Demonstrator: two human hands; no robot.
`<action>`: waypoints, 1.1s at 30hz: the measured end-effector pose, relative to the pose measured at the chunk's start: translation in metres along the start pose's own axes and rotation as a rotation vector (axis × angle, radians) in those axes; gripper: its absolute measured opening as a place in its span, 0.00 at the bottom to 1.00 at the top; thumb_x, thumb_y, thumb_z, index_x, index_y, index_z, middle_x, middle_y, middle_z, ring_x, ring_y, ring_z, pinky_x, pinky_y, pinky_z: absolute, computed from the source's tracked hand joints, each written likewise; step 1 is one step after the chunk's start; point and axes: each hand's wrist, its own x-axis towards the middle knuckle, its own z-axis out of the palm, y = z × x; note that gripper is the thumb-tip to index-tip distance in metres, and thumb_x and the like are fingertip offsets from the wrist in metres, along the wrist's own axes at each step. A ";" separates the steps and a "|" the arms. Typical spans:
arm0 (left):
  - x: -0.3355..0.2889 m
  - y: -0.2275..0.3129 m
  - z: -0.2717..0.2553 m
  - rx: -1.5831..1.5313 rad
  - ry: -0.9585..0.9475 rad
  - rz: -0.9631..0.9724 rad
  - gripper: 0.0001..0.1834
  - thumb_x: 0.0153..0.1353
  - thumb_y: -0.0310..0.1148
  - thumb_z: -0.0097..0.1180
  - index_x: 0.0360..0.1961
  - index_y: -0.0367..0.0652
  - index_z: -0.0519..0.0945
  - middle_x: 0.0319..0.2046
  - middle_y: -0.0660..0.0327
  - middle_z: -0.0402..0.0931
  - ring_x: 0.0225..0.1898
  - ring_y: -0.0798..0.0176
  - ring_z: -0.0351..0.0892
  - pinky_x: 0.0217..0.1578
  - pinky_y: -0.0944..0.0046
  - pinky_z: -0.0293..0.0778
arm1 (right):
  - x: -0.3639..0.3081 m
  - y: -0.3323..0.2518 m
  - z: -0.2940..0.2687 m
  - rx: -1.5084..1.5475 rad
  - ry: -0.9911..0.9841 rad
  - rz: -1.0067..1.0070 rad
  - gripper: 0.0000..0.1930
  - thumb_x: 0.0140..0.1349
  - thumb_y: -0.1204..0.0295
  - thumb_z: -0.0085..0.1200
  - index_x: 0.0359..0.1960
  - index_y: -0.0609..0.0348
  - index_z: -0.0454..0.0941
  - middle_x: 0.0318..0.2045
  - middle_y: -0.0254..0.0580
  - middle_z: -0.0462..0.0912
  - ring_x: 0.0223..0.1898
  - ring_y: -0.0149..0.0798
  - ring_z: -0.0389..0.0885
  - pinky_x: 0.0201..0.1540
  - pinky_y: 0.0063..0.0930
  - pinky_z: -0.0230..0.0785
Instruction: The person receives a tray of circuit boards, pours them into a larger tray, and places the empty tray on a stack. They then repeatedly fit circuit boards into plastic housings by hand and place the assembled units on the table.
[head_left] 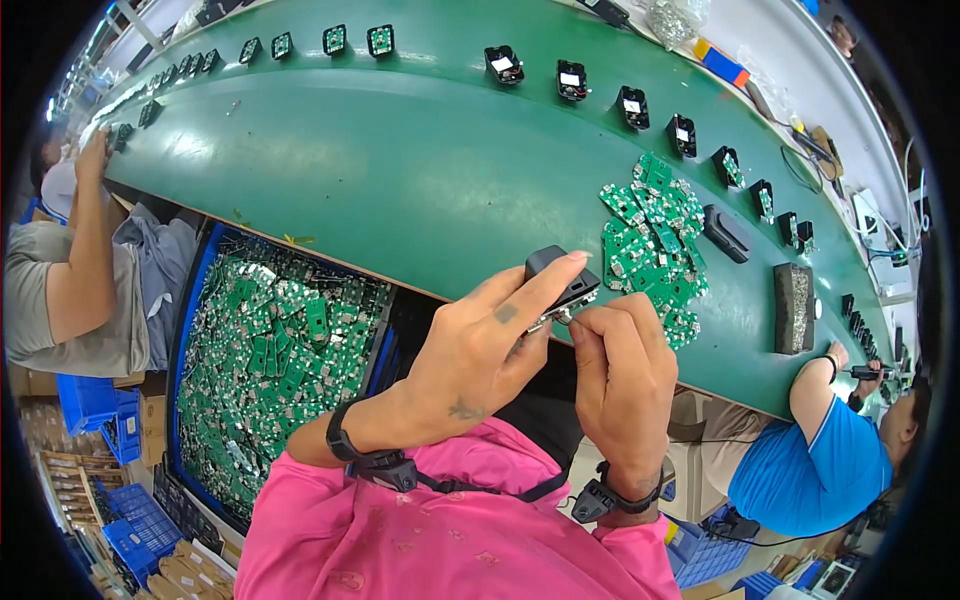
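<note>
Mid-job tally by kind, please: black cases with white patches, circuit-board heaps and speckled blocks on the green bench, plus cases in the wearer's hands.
White-patched black cases: 4
Circuit-board heap: 1
Speckled block: 1
Held case in left hand: 1
Total: 7

The head camera looks down over the worker's pink shirt (440,535), facing out across the green workbench (400,170). Left hand (470,345) and right hand (630,385) sit close below it; its fisheye sweep bends the bench and takes in the blue-shirted co-worker (810,460) at right.
</note>
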 end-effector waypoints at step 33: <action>0.003 -0.022 0.007 -0.471 -0.259 -0.478 0.38 0.54 0.19 0.64 0.68 0.45 0.68 0.42 0.57 0.78 0.37 0.72 0.79 0.38 0.67 0.81 | -0.036 0.018 0.033 0.472 0.198 0.384 0.07 0.67 0.75 0.59 0.35 0.68 0.79 0.24 0.37 0.81 0.22 0.26 0.76 0.24 0.20 0.66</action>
